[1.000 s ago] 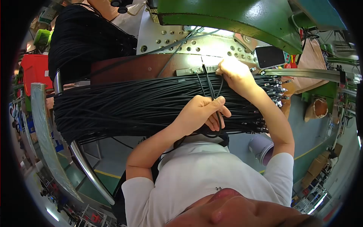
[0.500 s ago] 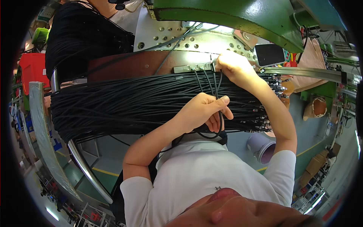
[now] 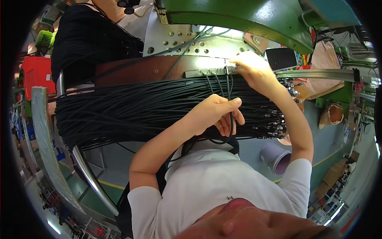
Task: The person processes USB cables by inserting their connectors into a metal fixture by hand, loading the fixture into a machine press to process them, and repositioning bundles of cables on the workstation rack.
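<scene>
My left hand [image 3: 221,113] is closed on a black cable [image 3: 230,133] that loops below the fingers, in front of a thick bundle of black cables [image 3: 131,107]. Several cable ends run up to a slotted metal strip [image 3: 193,73] along the edge of the brown board. My right hand [image 3: 252,71] is at the right end of that strip, its fingers bent under bright light. Glare hides what its fingertips touch. One cable end stands upright at the strip beside these fingertips.
A green machine [image 3: 238,18] overhangs a perforated metal plate [image 3: 163,36]. Right of it lies a dark phone-like slab [image 3: 281,59]. More black cables [image 3: 85,44] hang at the upper left. A metal rail [image 3: 318,74], a red bin [image 3: 38,73] and a bucket [image 3: 274,157] are around.
My right hand has shifted slightly right, its fingers now less tightly bunched. The cable end that stood raised above the strip is now down at it. My left hand has barely moved.
</scene>
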A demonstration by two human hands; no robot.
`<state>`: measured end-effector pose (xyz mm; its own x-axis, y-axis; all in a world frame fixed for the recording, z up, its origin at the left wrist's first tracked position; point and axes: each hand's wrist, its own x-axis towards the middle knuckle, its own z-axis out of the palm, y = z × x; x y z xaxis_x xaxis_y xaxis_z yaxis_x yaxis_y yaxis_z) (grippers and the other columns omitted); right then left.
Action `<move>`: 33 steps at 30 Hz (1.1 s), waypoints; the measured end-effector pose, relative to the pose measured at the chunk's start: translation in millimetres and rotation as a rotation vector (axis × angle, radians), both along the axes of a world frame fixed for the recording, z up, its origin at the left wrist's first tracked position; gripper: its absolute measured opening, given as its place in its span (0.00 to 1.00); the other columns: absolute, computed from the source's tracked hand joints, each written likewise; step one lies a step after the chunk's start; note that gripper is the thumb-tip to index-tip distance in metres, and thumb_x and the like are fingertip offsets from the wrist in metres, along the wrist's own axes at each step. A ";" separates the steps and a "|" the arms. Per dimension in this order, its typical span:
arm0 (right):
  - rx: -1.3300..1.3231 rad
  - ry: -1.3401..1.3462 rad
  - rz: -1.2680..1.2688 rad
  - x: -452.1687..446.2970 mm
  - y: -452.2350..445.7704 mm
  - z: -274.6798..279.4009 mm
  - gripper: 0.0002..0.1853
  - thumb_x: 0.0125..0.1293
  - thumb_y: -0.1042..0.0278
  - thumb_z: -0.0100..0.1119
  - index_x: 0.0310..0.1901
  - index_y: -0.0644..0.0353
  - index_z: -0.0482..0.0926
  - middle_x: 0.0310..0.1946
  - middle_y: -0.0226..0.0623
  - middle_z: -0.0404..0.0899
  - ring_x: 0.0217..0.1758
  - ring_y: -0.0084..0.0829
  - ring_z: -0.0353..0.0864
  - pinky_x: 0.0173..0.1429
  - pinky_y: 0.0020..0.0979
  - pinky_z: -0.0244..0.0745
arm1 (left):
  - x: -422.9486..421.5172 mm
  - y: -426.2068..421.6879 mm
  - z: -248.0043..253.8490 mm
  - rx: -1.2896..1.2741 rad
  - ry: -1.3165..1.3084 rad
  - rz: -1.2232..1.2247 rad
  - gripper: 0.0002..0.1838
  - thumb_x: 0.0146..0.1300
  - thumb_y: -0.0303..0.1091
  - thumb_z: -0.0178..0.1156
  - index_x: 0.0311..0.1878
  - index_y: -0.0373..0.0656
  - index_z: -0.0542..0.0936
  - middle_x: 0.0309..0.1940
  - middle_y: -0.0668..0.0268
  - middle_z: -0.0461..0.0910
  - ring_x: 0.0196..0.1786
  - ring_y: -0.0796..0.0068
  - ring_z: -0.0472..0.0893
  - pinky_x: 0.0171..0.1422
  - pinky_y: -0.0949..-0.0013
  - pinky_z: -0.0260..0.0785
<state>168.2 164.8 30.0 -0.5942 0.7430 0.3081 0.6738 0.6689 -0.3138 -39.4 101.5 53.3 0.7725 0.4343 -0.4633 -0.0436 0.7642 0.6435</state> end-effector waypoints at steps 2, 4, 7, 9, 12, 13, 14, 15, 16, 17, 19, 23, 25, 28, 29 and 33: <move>0.117 -0.066 -0.038 2.1 -3.9 7.4 0.09 0.51 0.76 0.62 0.35 0.58 0.77 0.34 0.32 0.78 0.34 0.31 0.76 0.39 0.27 0.72 | 3.5 -2.0 2.5 -0.010 -0.003 -0.021 0.26 0.70 0.49 0.50 0.33 0.32 0.83 0.17 0.57 0.79 0.15 0.74 0.76 0.22 0.80 0.69; 0.250 -0.023 0.030 0.7 -11.9 11.6 0.11 0.52 0.74 0.63 0.39 0.57 0.78 0.35 0.30 0.78 0.31 0.30 0.76 0.35 0.28 0.71 | 11.6 -5.0 11.6 -0.065 0.016 0.025 0.25 0.70 0.48 0.50 0.32 0.33 0.83 0.17 0.57 0.79 0.17 0.74 0.77 0.23 0.80 0.70; 0.389 0.017 0.128 -1.4 -10.6 17.8 0.14 0.53 0.72 0.63 0.44 0.55 0.78 0.35 0.28 0.78 0.28 0.29 0.76 0.30 0.28 0.70 | 20.1 -3.8 18.8 -0.115 0.031 0.100 0.24 0.70 0.47 0.51 0.31 0.34 0.83 0.17 0.57 0.79 0.19 0.74 0.78 0.24 0.79 0.70; 0.450 -0.018 0.066 -1.0 -11.7 19.4 0.15 0.53 0.71 0.63 0.45 0.57 0.79 0.33 0.28 0.78 0.26 0.29 0.75 0.29 0.28 0.70 | 24.4 -1.4 17.3 -0.103 0.046 0.231 0.23 0.69 0.46 0.52 0.29 0.35 0.82 0.16 0.59 0.79 0.18 0.74 0.76 0.24 0.78 0.69; 0.511 -0.055 -0.004 3.0 -13.6 14.9 0.17 0.53 0.70 0.64 0.47 0.58 0.79 0.30 0.28 0.78 0.24 0.29 0.74 0.29 0.28 0.70 | 25.1 -1.9 16.6 -0.089 0.063 0.354 0.21 0.67 0.45 0.53 0.27 0.37 0.81 0.16 0.61 0.78 0.18 0.74 0.74 0.24 0.77 0.67; 0.423 -0.044 -0.072 7.0 -16.1 6.7 0.15 0.54 0.71 0.64 0.45 0.59 0.80 0.31 0.29 0.79 0.25 0.30 0.75 0.31 0.28 0.71 | 19.8 -7.4 17.4 0.174 0.168 0.238 0.20 0.67 0.45 0.54 0.28 0.37 0.81 0.16 0.62 0.78 0.17 0.72 0.74 0.24 0.75 0.67; 0.338 -0.032 -0.140 11.5 -17.7 -2.5 0.13 0.55 0.71 0.64 0.44 0.60 0.80 0.32 0.31 0.81 0.26 0.32 0.76 0.32 0.28 0.72 | 12.6 -12.3 18.7 0.441 0.270 0.117 0.20 0.66 0.45 0.54 0.28 0.38 0.81 0.16 0.63 0.78 0.17 0.71 0.73 0.24 0.74 0.66; 0.253 -0.021 -0.209 15.2 -18.8 -10.1 0.12 0.55 0.72 0.65 0.42 0.60 0.80 0.32 0.32 0.82 0.28 0.33 0.77 0.34 0.29 0.73 | 5.1 -15.7 19.6 0.706 0.369 -0.011 0.19 0.65 0.44 0.55 0.28 0.38 0.81 0.16 0.63 0.77 0.17 0.70 0.73 0.24 0.73 0.65; 0.205 -0.016 -0.243 16.9 -19.2 -15.2 0.11 0.56 0.72 0.65 0.41 0.61 0.80 0.33 0.33 0.82 0.28 0.33 0.78 0.35 0.29 0.74 | -1.6 -17.6 19.5 0.966 0.463 -0.143 0.18 0.65 0.44 0.56 0.28 0.39 0.81 0.16 0.64 0.77 0.17 0.69 0.72 0.25 0.72 0.65; 0.157 -0.011 -0.277 18.1 -19.6 -19.6 0.10 0.56 0.73 0.65 0.40 0.61 0.80 0.33 0.34 0.83 0.29 0.34 0.78 0.36 0.29 0.74 | -8.5 -16.5 19.9 0.974 0.446 -0.110 0.16 0.64 0.44 0.56 0.30 0.39 0.81 0.16 0.64 0.76 0.17 0.66 0.71 0.25 0.70 0.64; -0.015 0.112 -0.197 15.4 -12.8 -27.9 0.11 0.56 0.72 0.65 0.41 0.60 0.80 0.32 0.33 0.83 0.28 0.34 0.79 0.36 0.29 0.74 | -16.6 -8.9 15.3 1.068 0.452 0.112 0.15 0.64 0.44 0.57 0.32 0.41 0.82 0.14 0.65 0.74 0.16 0.65 0.69 0.25 0.66 0.63; -0.192 0.192 -0.116 8.1 -6.9 -35.8 0.11 0.56 0.70 0.66 0.41 0.59 0.80 0.31 0.32 0.84 0.27 0.34 0.79 0.36 0.30 0.74 | -49.8 36.5 25.7 1.114 0.935 0.152 0.16 0.65 0.44 0.57 0.33 0.40 0.82 0.18 0.65 0.76 0.20 0.68 0.71 0.28 0.66 0.63; -0.184 0.080 -0.123 7.1 -5.0 -26.6 0.11 0.57 0.68 0.66 0.42 0.58 0.80 0.31 0.31 0.84 0.27 0.34 0.79 0.36 0.30 0.74 | -55.8 62.9 7.2 1.429 0.928 0.267 0.15 0.64 0.41 0.56 0.32 0.38 0.81 0.20 0.62 0.77 0.21 0.67 0.72 0.31 0.68 0.65; -0.331 -0.121 -0.153 1.2 0.3 -9.6 0.10 0.60 0.67 0.62 0.41 0.60 0.80 0.35 0.31 0.84 0.32 0.33 0.79 0.41 0.29 0.74 | -55.2 117.4 -30.0 1.617 0.991 0.302 0.11 0.62 0.36 0.57 0.33 0.37 0.81 0.27 0.60 0.81 0.22 0.71 0.75 0.32 0.72 0.67; -0.340 -0.120 -0.163 8.8 5.8 -15.2 0.10 0.60 0.67 0.62 0.41 0.60 0.80 0.35 0.31 0.84 0.32 0.33 0.79 0.41 0.29 0.74 | -45.9 128.9 -31.3 1.615 0.982 0.290 0.11 0.62 0.36 0.57 0.33 0.37 0.81 0.27 0.60 0.81 0.22 0.71 0.75 0.32 0.72 0.67; -0.339 0.176 -0.127 42.2 36.3 -12.2 0.10 0.61 0.67 0.57 0.42 0.60 0.79 0.40 0.37 0.82 0.35 0.33 0.80 0.41 0.31 0.74 | -12.5 145.7 -26.7 0.642 0.560 0.256 0.17 0.68 0.42 0.54 0.42 0.34 0.81 0.36 0.61 0.83 0.30 0.81 0.76 0.36 0.81 0.67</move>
<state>210.4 201.1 17.9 -0.4515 0.8839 0.1216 0.6605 0.4228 -0.6204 -51.9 247.2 26.6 0.3488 0.8688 -0.3515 0.2859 0.2586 0.9227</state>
